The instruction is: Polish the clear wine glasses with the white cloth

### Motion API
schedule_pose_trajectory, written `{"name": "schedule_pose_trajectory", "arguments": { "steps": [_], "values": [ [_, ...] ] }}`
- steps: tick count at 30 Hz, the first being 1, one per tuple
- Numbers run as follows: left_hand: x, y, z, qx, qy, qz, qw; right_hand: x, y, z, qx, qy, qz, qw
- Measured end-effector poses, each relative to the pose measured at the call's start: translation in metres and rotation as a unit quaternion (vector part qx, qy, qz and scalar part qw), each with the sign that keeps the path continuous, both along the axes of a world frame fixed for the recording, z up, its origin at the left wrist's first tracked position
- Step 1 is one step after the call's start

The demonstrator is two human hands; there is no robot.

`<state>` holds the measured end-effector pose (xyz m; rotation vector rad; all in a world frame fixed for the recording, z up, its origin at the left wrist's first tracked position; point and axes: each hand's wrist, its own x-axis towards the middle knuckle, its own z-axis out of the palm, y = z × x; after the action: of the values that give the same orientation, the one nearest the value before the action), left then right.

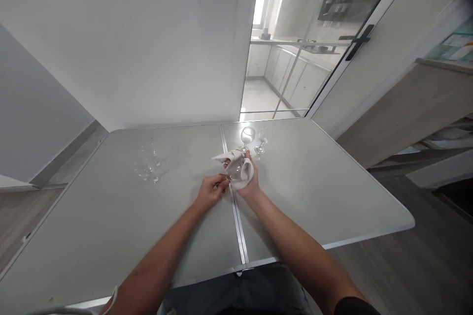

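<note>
Near the middle of the table, a clear wine glass [234, 172] lies tilted between my two hands, above the seam. My left hand [213, 190] pinches the glass at its left end, by the stem or foot, which the fingers partly hide. A white cloth [247, 171] wraps around the bowl, and my right hand [253, 183] grips cloth and bowl from the right. Part of the cloth sticks out to the left over the glass. Just beyond my hands stand two more stemmed glasses, one upright wine glass [248, 135] and another glass [260, 145] beside it.
Several clear glasses [150, 165] stand in a group on the left of the pale table [314, 182]. A metal seam [238, 226] runs down the table's middle. The white wall [158, 49] and a glass door [295, 59] rise behind it; wooden shelves [417, 108] are at right.
</note>
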<state>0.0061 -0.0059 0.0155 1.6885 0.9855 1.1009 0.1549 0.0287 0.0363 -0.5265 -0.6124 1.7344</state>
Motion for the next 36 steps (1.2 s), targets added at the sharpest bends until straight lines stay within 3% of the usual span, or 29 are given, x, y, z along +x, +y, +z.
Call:
{"name": "schedule_pose_trajectory", "arguments": {
  "steps": [4,7,9,11,15,18,22,25,28,30,32,36],
  "values": [
    [0.000,0.006,-0.009,-0.023,-0.012,0.039,0.999,-0.019,-0.005,-0.007,-0.005,-0.030,-0.044,0.999],
    [-0.001,0.009,-0.018,-0.023,-0.039,0.101,0.994,-0.031,-0.011,-0.015,0.051,-0.115,-0.082,0.989],
    [-0.001,0.009,-0.021,-0.016,-0.065,0.128,0.989,-0.035,-0.015,-0.018,0.107,-0.209,-0.115,0.965],
    [-0.001,0.008,-0.021,-0.008,-0.067,0.126,0.990,-0.034,-0.018,-0.020,0.166,-0.326,-0.181,0.913],
    [-0.001,0.005,-0.015,0.011,-0.029,0.108,0.994,-0.023,-0.015,-0.019,0.302,-0.512,-0.288,0.751],
    [-0.002,0.004,-0.013,0.015,-0.012,0.097,0.995,-0.012,-0.007,-0.017,0.382,-0.580,-0.300,0.654],
    [-0.003,0.003,-0.021,0.038,0.043,0.093,0.994,-0.002,0.000,-0.010,0.470,-0.654,-0.278,0.524],
    [-0.005,0.003,-0.029,0.088,0.139,0.107,0.981,0.003,-0.001,-0.002,0.502,-0.684,-0.248,0.468],
    [-0.007,0.004,-0.032,0.187,0.233,0.131,0.945,0.008,-0.003,0.006,0.443,-0.716,-0.246,0.480],
    [-0.008,0.004,-0.031,0.248,0.284,0.140,0.916,0.013,-0.002,0.011,0.391,-0.719,-0.232,0.525],
    [-0.009,0.004,-0.029,0.292,0.321,0.138,0.891,0.019,0.002,0.015,0.347,-0.695,-0.192,0.600],
    [-0.008,0.002,-0.024,0.335,0.337,0.111,0.873,0.032,0.011,0.020,0.234,-0.531,-0.032,0.814]
  ]
}}
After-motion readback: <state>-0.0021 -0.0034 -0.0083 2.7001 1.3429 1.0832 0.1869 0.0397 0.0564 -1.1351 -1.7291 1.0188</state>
